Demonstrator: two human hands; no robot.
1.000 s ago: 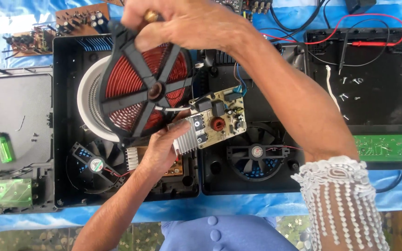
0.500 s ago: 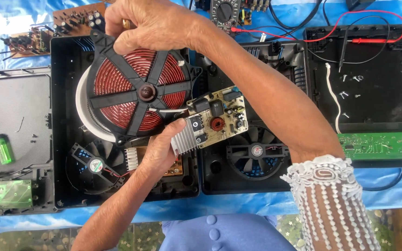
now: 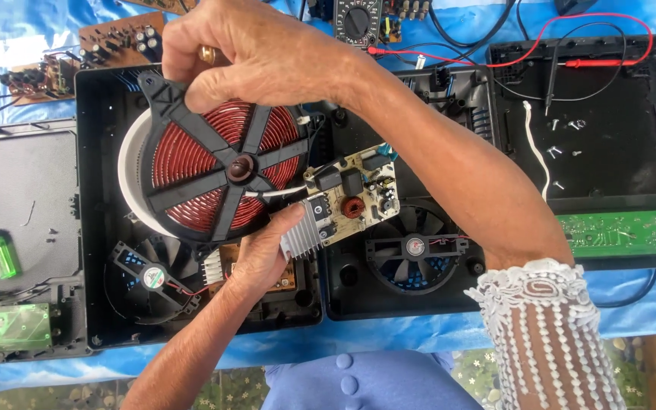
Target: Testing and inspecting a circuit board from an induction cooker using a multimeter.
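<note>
The right hand (image 3: 267, 57) reached in from the right, forearm crossing over the open black casings, wrist bent so the knuckles faced up. Its fingers (image 3: 191, 91) were closed in a pinch on the top edge of the black spoked frame of the red induction coil (image 3: 214, 171), which hung tilted just below the fingertips, above a white disc (image 3: 130, 178) in the left casing (image 3: 96, 228).

The left hand (image 3: 263, 254) came up from below, forearm angled from the lower left. Its fingers were curled around the finned silver heat sink end of a beige circuit board (image 3: 351, 197), thumb on top of the fins; the board stretched away to the right of the fingertips, raised over the seam between the two casings. A white wire ran between coil and board.

Below and left of the left hand sat a small black fan (image 3: 149, 277); right of it, under the board, a larger fan (image 3: 411, 250). Far left of both hands lay a green lighter (image 3: 1, 253) on a grey panel. Above the right wrist were a multimeter (image 3: 357, 21) and red probe leads (image 3: 601, 38).
</note>
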